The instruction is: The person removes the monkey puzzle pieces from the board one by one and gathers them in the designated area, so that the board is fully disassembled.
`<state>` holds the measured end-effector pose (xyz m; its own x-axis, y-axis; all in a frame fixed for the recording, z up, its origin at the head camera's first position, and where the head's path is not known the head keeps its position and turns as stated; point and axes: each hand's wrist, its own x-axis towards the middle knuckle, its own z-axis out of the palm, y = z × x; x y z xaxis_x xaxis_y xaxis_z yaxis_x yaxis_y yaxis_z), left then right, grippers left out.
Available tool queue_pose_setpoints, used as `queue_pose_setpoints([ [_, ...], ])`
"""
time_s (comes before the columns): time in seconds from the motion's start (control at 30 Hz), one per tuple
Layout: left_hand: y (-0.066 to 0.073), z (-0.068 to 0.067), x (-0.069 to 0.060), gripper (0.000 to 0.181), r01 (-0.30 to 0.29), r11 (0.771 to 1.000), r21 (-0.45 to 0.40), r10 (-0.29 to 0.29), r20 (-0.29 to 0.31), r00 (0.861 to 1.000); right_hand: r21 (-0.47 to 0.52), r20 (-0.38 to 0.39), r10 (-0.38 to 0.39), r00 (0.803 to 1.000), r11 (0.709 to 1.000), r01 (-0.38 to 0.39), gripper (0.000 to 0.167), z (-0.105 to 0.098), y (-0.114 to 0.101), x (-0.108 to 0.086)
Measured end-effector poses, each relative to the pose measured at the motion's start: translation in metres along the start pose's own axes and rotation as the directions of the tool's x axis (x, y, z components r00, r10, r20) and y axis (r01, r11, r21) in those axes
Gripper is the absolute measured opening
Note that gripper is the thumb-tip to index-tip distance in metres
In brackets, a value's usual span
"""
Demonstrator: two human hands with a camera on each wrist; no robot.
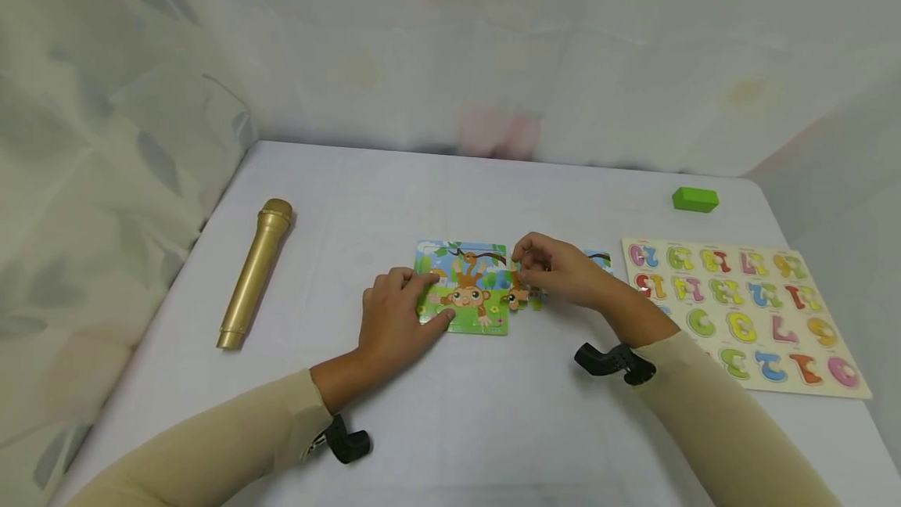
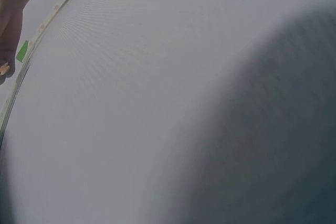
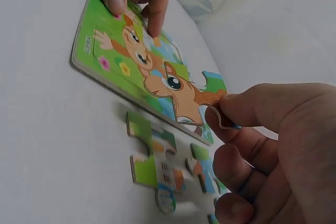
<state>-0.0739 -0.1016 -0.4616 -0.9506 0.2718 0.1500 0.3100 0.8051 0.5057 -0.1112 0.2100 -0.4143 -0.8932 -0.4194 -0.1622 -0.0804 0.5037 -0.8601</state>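
A picture puzzle board [image 1: 486, 327] with a hanging monkey lies flat on the table. My left hand [image 1: 401, 311] rests at its left side, thumb and fingers touching the board; the right wrist view shows these fingertips on the picture. At the board's right edge my right hand [image 1: 566, 272] pinches a puzzle piece [image 3: 181, 95] with a brown animal's face, between thumb and index finger. The piece is tilted in front of the board in that view. Below it lie several loose puzzle pieces [image 3: 147, 169], partly hidden by the right hand in the head view.
A gold toy microphone [image 1: 255, 280] lies at the left. On the right are a cream number board [image 1: 718, 327] and a green block [image 1: 695, 199]. Black wrist cameras [image 1: 612, 362] sit on both sleeves. The left wrist view holds mostly white tabletop and a dark blur.
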Motion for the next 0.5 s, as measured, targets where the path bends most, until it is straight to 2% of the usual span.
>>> queue_pose_setpoints([
  [0.27,0.0,0.0,0.0,0.06,-0.002,1.0,0.0,0.002,-0.002,1.0,-0.013,-0.02,0.022,1.0,1.0,-0.022,0.02,-0.014,0.012,-0.018],
  [0.5,-0.001,0.001,0.0,0.06,-0.003,1.0,-0.004,0.003,-0.004,1.0,-0.066,-0.049,0.06,0.997,0.996,-0.063,0.02,-0.025,0.018,-0.032],
])
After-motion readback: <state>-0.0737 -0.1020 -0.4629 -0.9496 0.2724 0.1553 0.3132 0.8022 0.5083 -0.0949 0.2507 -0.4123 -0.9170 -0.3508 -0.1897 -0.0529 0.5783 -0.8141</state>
